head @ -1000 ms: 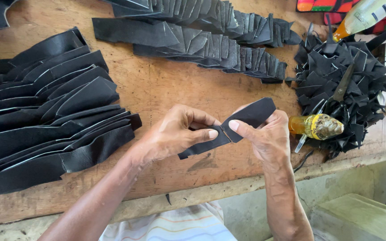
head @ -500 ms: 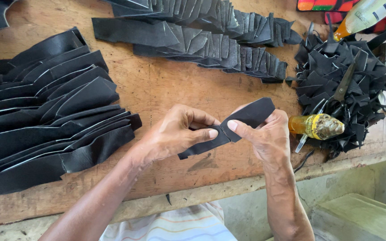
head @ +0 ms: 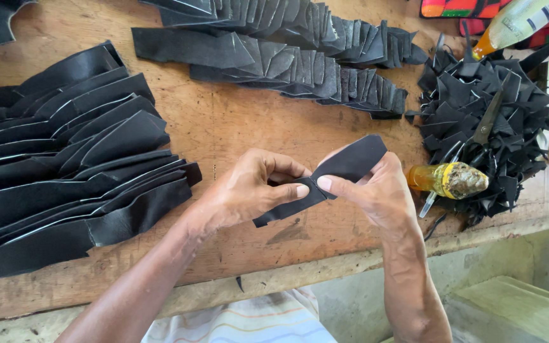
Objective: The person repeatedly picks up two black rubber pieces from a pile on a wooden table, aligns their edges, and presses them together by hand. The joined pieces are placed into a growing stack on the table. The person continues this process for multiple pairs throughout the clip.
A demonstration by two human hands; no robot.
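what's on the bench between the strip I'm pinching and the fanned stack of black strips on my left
Nothing: the head view shows only bare wooden bench between the pinched black strip and the left stack of black strips. Both hands, left hand and right hand, hold the strip.

A worn wooden workbench (head: 223, 136) carries black leather strips (head: 65, 184), folded pieces (head: 300, 67) and scraps (head: 503, 121)

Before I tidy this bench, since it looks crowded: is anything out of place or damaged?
Mostly orderly. The odd spot is the heap of black offcuts at the right: scissors lie half buried in it, and an orange-handled tool rests at its edge near the table edge. Both hands pinch a black strip.
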